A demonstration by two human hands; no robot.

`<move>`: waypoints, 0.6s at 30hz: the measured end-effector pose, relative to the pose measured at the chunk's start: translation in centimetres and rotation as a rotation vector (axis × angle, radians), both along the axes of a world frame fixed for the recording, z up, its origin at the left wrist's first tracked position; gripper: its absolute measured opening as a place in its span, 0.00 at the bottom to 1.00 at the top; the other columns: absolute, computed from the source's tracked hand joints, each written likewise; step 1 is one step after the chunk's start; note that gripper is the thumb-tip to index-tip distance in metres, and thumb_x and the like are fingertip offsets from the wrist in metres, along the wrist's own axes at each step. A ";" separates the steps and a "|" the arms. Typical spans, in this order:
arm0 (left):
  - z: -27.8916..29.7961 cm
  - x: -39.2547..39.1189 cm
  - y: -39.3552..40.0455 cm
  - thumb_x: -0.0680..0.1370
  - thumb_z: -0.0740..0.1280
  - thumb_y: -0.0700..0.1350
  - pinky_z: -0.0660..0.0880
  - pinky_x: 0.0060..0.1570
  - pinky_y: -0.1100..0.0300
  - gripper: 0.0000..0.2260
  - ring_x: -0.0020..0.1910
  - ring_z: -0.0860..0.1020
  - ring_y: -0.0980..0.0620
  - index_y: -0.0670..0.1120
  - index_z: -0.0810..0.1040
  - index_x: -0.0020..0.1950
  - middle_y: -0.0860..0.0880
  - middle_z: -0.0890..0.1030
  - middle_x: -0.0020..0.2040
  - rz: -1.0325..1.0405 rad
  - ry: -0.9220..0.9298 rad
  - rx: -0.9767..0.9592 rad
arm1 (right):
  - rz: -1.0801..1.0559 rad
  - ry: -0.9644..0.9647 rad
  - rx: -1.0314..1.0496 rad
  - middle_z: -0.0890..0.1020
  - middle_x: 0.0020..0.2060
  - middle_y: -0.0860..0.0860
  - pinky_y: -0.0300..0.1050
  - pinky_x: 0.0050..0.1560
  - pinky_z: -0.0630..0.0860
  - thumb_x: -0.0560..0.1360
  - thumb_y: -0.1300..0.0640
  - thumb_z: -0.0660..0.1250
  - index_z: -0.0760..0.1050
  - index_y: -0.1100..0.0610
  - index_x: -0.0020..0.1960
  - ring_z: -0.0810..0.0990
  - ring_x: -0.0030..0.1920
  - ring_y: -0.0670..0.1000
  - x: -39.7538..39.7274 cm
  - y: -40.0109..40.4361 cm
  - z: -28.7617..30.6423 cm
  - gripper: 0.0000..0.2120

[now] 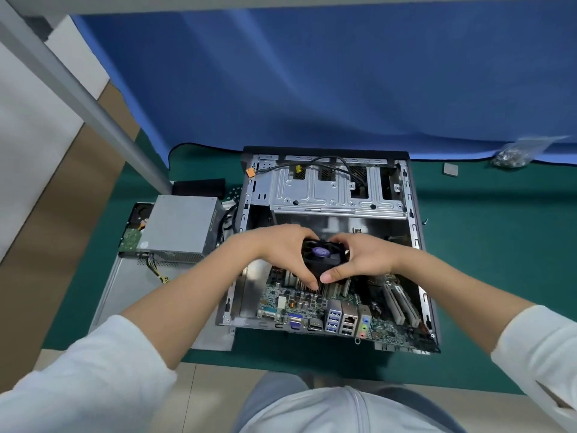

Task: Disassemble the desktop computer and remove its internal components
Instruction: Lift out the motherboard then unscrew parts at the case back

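Both hands, left hand [281, 248] and right hand [359, 257], grip the CPU cooler fan [323, 256] on the motherboard [312, 303] inside the case [415, 232]; next likely lift it straight up

Heatsink [331, 289] mostly hidden under fan [321, 257]; bag [515, 154] contents too small to tell.

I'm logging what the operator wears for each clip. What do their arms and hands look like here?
Both arms wear loose white long sleeves pushed up, leaving the forearms bare. The left hand and right hand are bare: no gloves, rings, watch or wrist strap visible.
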State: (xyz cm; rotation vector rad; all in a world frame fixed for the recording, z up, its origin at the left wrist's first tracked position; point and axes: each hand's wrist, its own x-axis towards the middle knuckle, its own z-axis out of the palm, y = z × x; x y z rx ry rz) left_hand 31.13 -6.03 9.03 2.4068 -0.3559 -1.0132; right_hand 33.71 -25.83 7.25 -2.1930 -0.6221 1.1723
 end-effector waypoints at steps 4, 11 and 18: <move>4.3 -0.1 1.2 0.61 0.77 0.61 0.75 0.47 0.63 0.34 0.48 0.77 0.60 0.55 0.71 0.63 0.59 0.78 0.51 -0.005 -0.025 0.022 | -0.012 -0.088 0.054 0.79 0.45 0.39 0.37 0.43 0.72 0.54 0.26 0.70 0.72 0.42 0.52 0.78 0.44 0.40 -0.3 1.0 4.2 0.32; 10.2 -1.1 3.2 0.55 0.75 0.67 0.76 0.52 0.62 0.38 0.48 0.77 0.65 0.61 0.70 0.62 0.64 0.77 0.52 0.021 -0.132 0.050 | -0.076 -0.233 0.181 0.80 0.44 0.39 0.37 0.40 0.72 0.56 0.27 0.70 0.73 0.43 0.51 0.78 0.42 0.38 -1.4 2.5 8.4 0.30; 6.9 -4.4 5.1 0.56 0.79 0.56 0.75 0.52 0.58 0.34 0.51 0.74 0.58 0.54 0.70 0.58 0.56 0.74 0.51 0.020 -0.404 -0.012 | -0.097 -0.405 0.325 0.74 0.49 0.38 0.30 0.44 0.73 0.57 0.33 0.75 0.65 0.45 0.57 0.76 0.47 0.37 -5.1 5.0 5.5 0.35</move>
